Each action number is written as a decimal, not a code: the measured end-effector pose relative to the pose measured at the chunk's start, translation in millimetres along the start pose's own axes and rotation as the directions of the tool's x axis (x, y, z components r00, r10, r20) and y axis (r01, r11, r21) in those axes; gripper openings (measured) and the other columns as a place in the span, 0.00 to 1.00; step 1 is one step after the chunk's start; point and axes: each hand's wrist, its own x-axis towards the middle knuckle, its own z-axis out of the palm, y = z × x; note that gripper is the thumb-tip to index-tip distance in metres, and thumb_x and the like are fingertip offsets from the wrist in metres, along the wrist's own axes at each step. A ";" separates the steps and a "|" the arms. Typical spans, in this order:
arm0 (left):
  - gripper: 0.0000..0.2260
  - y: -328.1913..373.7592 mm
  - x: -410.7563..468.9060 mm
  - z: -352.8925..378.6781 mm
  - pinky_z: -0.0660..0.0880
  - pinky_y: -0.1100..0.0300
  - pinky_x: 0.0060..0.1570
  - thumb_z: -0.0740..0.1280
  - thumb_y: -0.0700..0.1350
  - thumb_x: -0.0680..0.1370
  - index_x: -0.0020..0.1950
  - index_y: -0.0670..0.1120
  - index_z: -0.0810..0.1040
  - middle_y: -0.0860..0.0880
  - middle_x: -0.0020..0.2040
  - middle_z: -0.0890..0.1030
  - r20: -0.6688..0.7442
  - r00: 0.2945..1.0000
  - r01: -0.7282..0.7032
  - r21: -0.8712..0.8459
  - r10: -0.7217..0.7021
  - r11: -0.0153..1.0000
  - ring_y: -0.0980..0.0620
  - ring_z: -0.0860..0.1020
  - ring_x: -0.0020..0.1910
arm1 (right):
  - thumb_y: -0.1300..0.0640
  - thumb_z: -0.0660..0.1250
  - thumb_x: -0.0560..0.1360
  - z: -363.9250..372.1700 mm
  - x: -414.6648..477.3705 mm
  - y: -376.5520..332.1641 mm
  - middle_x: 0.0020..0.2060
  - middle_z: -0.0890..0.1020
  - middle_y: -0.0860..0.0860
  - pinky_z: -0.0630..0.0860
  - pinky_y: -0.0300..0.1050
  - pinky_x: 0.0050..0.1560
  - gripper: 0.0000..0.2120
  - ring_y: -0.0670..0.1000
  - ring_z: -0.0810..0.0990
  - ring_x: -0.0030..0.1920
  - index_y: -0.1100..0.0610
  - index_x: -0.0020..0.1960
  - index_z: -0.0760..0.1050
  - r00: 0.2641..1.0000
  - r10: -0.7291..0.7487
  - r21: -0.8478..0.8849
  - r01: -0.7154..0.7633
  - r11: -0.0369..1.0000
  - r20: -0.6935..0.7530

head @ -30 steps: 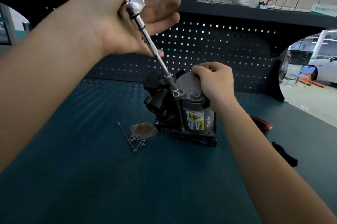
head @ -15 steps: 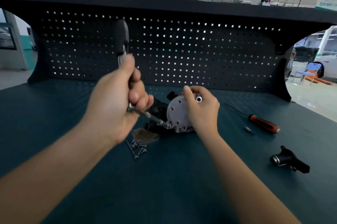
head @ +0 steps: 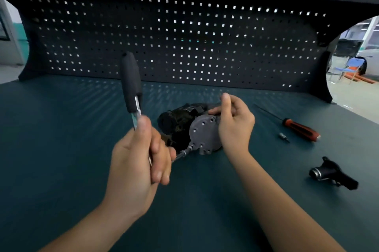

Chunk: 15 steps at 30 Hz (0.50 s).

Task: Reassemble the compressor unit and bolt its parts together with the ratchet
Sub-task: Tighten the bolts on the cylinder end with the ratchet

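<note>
Teal table (head: 61, 149): carries every item; a dark pegboard (head: 184, 36) stands along its back edge.
Black-and-grey compressor (head: 178, 122): lies on its side about the middle of the table, between the two hands, with its round grey cover (head: 202, 133) facing the front edge.
Steel ratchet (head: 131, 83): its black handle sticks up and tilts slightly toward the left edge; its head is hidden inside the left hand.
Thin extension bar (head: 184, 152): runs from the left hand's fingers to the lower left rim of the grey cover, where its tip meets a bolt point.
Bare left hand (head: 137, 161): fingers clamped round the ratchet just below the handle, thumb up along the shank.
Bare right hand (head: 233, 126): thumb lies over the top of the compressor and the palm is against its right side; the other fingers are curled, the index tip raised clear.
Red-handled screwdriver (head: 299, 128): lies flat toward the right edge, shaft pointing to the back edge.
Small bit (head: 284, 137): just beside the screwdriver, on its front side.
Loose black part (head: 332, 176): lies by the right edge, nearer the front than the screwdriver, with a shiny ring at one end.
</note>
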 end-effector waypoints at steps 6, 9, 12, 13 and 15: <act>0.23 -21.6 -16.4 -4.0 0.75 0.65 0.36 0.57 0.64 0.75 0.25 0.52 0.68 0.52 0.15 0.63 0.001 1.000 -0.029 0.051 0.029 0.998 0.53 0.65 0.16 | 0.58 0.60 0.79 -5.8 -12.2 1.9 0.25 0.78 0.41 0.69 0.24 0.37 0.11 0.36 0.77 0.30 0.46 0.40 0.73 1.000 0.001 -0.022 -0.002 1.000 -0.014; 0.21 -26.4 -22.1 -7.9 0.75 0.64 0.38 0.58 0.61 0.75 0.26 0.52 0.69 0.51 0.16 0.65 0.067 0.995 -0.085 0.135 0.077 0.987 0.53 0.68 0.17 | 0.57 0.61 0.79 -14.5 -13.1 0.9 0.28 0.80 0.42 0.69 0.24 0.37 0.11 0.37 0.77 0.32 0.47 0.40 0.74 0.998 0.036 -0.072 -0.031 0.997 0.058; 0.19 -32.1 -31.0 -10.7 0.74 0.65 0.40 0.55 0.58 0.74 0.29 0.47 0.66 0.50 0.17 0.68 0.185 0.977 -0.149 0.221 0.108 0.964 0.54 0.71 0.20 | 0.59 0.63 0.78 -24.6 -19.9 -5.2 0.38 0.82 0.47 0.68 0.24 0.39 0.07 0.37 0.76 0.35 0.56 0.47 0.80 0.988 -0.019 -0.242 0.056 0.969 0.152; 0.19 -33.6 -33.0 -11.1 0.74 0.66 0.40 0.55 0.58 0.73 0.31 0.45 0.66 0.50 0.18 0.69 0.219 0.970 -0.155 0.228 0.105 0.961 0.54 0.72 0.20 | 0.60 0.64 0.77 -27.1 -22.6 -8.8 0.41 0.82 0.49 0.68 0.25 0.41 0.07 0.38 0.75 0.38 0.60 0.49 0.80 0.981 -0.085 -0.322 0.137 0.937 0.172; 0.22 -36.0 -36.1 -13.9 0.74 0.68 0.37 0.59 0.61 0.73 0.33 0.43 0.67 0.50 0.20 0.71 0.287 0.955 -0.153 0.241 0.080 0.958 0.54 0.75 0.23 | 0.60 0.65 0.76 -30.2 -28.7 -15.8 0.44 0.81 0.53 0.67 0.35 0.41 0.07 0.48 0.77 0.43 0.62 0.49 0.79 0.949 -0.165 -0.494 0.283 0.822 0.269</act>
